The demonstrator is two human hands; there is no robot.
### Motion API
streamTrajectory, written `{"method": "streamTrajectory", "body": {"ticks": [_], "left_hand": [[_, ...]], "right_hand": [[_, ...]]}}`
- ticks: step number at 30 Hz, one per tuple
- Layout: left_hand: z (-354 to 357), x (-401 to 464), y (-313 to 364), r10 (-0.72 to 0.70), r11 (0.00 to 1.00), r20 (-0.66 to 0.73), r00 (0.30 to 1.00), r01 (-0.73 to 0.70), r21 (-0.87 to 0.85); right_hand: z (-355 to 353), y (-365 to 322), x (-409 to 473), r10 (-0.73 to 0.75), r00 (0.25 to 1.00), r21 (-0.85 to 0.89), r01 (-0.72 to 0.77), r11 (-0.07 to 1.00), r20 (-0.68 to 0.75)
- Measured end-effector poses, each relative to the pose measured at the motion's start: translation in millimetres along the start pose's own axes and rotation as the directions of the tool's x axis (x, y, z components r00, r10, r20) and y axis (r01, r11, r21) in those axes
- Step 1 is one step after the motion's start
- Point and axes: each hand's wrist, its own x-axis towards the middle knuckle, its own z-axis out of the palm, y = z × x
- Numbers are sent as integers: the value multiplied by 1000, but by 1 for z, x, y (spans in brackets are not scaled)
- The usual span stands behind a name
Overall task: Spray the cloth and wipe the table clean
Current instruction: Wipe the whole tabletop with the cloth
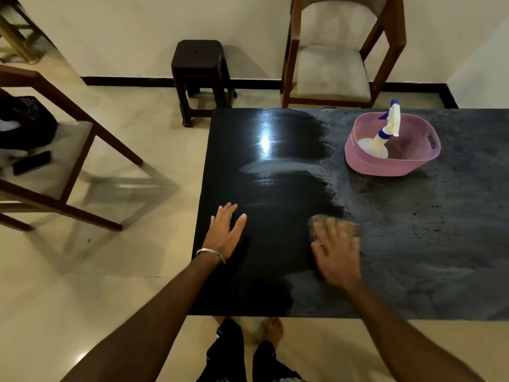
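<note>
Both forearms are extended forward. The left hand (224,232) is laid flat, fingers straight and slightly spread, a bangle (210,254) worn at the wrist. The right hand (337,253) is blurred, fingers splayed, palm down.

Two chairs (334,51) (41,150) – one stool (201,75), basket (391,146), spray bottle (385,133).

Blurred cloth (327,224) on half-dusty black table (413,271); spray bottle (381,139) leaning in pink basin (385,166)

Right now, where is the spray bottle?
In the head view the spray bottle leans inside the pink basket, on the far right part of the black table, in front of the wooden chair.
</note>
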Motion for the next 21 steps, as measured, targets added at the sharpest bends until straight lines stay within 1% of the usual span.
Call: {"method": "streamTrajectory", "body": {"ticks": [2, 3, 4, 5, 6, 7, 8, 9, 10, 12, 13, 15, 16, 17, 19, 21], "left_hand": [[3, -5, 1, -4, 1000, -2, 1000, 4, -16], [4, -7, 0, -14, 1000, -3, 1000, 14, -26], [6, -10, 0, -24, 999, -1, 1000, 24, -32], [7, -12, -1, -26, 999, 2, 1000, 26, -32], [9, -15, -2, -23, 999, 3, 1000, 23, -32], [11, -17, -1, -16, 999, 4, 1000, 16, -34], [14, -19, 0, -9, 999, 3, 1000, 9, -35], [16, -21, 1, -2, 999, 6, 1000, 3, -38], [18, -23, 3, 2, 999, 13, 1000, -1, -40], [21, -25, 7, 5, 999, 24, 1000, -4, -35], [23, -25, 9, 5, 1000, 30, 1000, -4, -25], [27, -23, 13, 0, 1000, 53, 999, 0, 2], [30, -22, 16, 4, 1000, 69, 998, -5, 20], [33, -22, 18, 15, 999, 85, 996, -18, 37], [41, -20, 24, 54, 996, 118, 992, -61, 59], [47, -17, 28, 90, 993, 143, 986, -100, 64]], "right_hand": [[-13, 21, 11, 221, 975, 57, -223, 973, 36], [-11, 15, 11, 295, 955, 84, -297, 951, 34], [-7, -2, 6, 331, 943, 98, -330, 939, 0], [0, -26, -5, 319, 947, 109, -313, 944, -44], [10, -54, -19, 244, 968, 117, -236, 965, -53], [21, -82, -38, 120, 992, 108, -116, 987, -30], [34, -109, -59, -24, 1000, 82, 24, 996, 2], [45, -131, -79, -159, 987, 54, 157, 986, 22], [51, -147, -97, -263, 964, 42, 261, 964, 40], [57, -152, -120, -396, 916, 21, 395, 918, 69], [58, -141, -125, -439, 896, 12, 439, 899, 65], [54, -102, -129, -469, 881, -10, 470, 882, 70], [51, -77, -130, -433, 899, -15, 435, 900, 71], [45, -51, -130, -364, 929, -10, 366, 931, 65], [35, 5, -126, -154, 988, 4, 154, 988, 33], [23, 56, -120, 74, 997, 12, -74, 997, 17]]}}
